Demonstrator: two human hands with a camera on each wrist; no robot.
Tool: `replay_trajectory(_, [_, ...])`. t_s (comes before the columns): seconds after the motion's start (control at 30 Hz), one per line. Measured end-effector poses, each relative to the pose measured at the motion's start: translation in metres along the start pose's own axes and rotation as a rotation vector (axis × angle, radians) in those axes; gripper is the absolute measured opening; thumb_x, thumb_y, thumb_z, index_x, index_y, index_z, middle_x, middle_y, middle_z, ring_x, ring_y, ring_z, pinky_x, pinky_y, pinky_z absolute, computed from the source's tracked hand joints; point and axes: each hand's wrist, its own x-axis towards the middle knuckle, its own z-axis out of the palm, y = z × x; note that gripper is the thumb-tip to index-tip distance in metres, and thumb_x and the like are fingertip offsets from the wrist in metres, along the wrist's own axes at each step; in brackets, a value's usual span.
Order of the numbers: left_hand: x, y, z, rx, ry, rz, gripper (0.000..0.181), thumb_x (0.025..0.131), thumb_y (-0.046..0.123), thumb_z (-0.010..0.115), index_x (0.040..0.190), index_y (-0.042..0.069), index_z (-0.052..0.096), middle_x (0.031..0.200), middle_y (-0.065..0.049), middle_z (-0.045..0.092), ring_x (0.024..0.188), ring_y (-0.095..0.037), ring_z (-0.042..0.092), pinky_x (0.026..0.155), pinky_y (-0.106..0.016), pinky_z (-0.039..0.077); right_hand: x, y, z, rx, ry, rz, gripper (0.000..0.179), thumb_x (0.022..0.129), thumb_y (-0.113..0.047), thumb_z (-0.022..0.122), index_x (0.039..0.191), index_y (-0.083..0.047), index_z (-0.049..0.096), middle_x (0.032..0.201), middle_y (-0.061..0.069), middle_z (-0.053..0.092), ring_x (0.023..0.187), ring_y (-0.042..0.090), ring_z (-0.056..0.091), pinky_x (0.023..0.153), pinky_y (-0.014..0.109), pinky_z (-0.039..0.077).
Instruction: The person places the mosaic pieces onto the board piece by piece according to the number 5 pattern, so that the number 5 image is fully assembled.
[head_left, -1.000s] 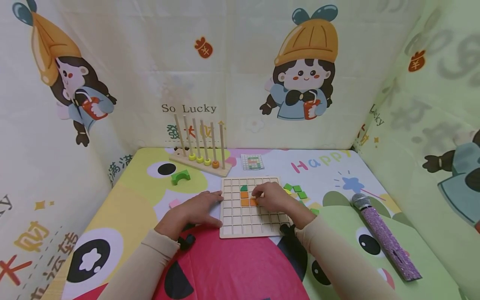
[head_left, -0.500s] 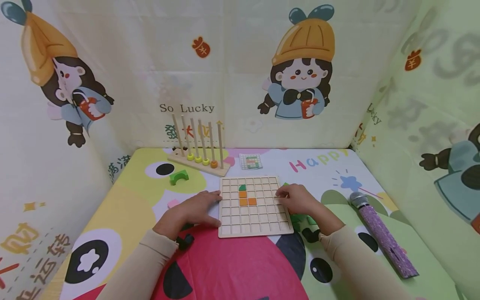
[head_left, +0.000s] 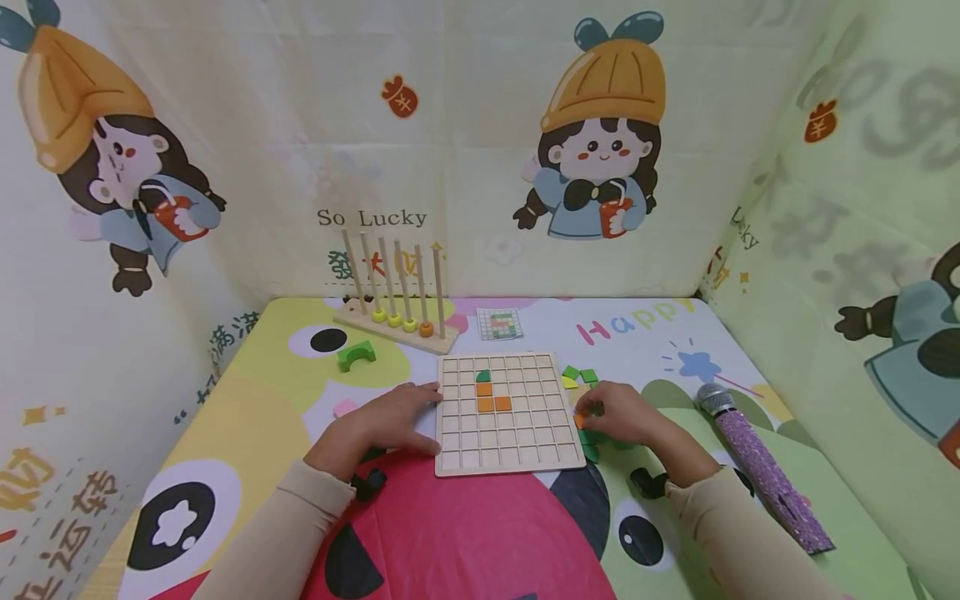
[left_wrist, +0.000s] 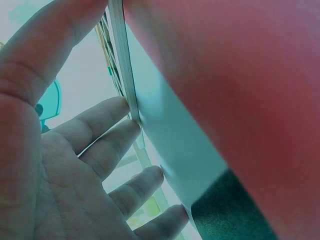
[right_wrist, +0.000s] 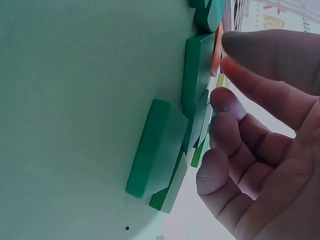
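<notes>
A wooden grid board [head_left: 517,440] lies flat on the table. On it sit a green piece [head_left: 483,376] with one rounded corner and three orange square tiles [head_left: 485,404] in an L shape. My left hand [head_left: 378,425] rests against the board's left edge, thumb and fingertips touching it, fingers fairly straight in the left wrist view. Right of the board, my right hand [head_left: 618,412] pinches an orange tile [right_wrist: 217,50] between thumb and index finger, low among loose pieces. Green pieces [right_wrist: 157,150] lie beside those fingers. The other right fingers are curled loosely.
Behind the board stand a wooden peg rack [head_left: 397,327] with yellow and orange beads and a small printed grid card [head_left: 499,324]. A green arch block [head_left: 356,356] lies left. A purple glittery microphone [head_left: 765,467] lies right. Green and yellow pieces [head_left: 571,372] edge the board's right side.
My right hand has moved from over the board, off its right edge, to the loose pieces, where it pinches an orange tile. The left hand stays at the board's left edge.
</notes>
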Motion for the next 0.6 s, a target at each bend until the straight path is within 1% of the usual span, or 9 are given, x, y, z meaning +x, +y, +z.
replay_trajectory(0.13, [-0.0002,0.0001,0.0004,-0.010,0.002,0.008,0.085,0.081,0.041,0.085,0.151,0.006,0.052,0.165,-0.011,0.040,0.150,-0.036,0.037,0.120,-0.051,0.036,-0.0009,0.0016,0.0016,-0.050,-0.010,-0.023,0.013,0.088,-0.010,0.079,0.100,-0.008,0.081,0.094,-0.002,0.073,0.093,0.018,0.063,0.086,0.043,0.054])
replay_trajectory(0.27, [0.0001,0.0004,0.0010,-0.017,0.001,0.004,0.086,0.081,0.041,0.085,0.151,0.006,0.052,0.165,-0.010,0.040,0.150,-0.035,0.036,0.120,-0.051,0.036,-0.0025,-0.0004,0.0023,-0.073,-0.003,-0.013,0.011,0.087,-0.011,0.080,0.098,-0.008,0.078,0.092,-0.001,0.071,0.089,0.017,0.061,0.084,0.043,0.054])
replay_trajectory(0.5, [0.0006,-0.0008,0.0022,-0.006,0.000,-0.006,0.086,0.081,0.042,0.085,0.151,0.007,0.051,0.166,-0.009,0.040,0.149,-0.034,0.038,0.120,-0.051,0.036,-0.0017,-0.0022,0.0042,-0.030,-0.003,0.053,0.015,0.086,-0.011,0.081,0.094,-0.010,0.069,0.085,-0.002,0.066,0.079,0.014,0.055,0.078,0.036,0.051])
replay_trajectory(0.6, [0.0009,-0.0018,0.0024,-0.003,0.001,-0.008,0.086,0.081,0.042,0.085,0.152,0.007,0.051,0.166,-0.009,0.040,0.150,-0.034,0.037,0.120,-0.050,0.036,-0.0020,-0.0024,0.0038,-0.018,0.005,0.056,0.015,0.087,-0.011,0.081,0.094,-0.011,0.067,0.084,-0.004,0.064,0.078,0.014,0.054,0.076,0.034,0.049])
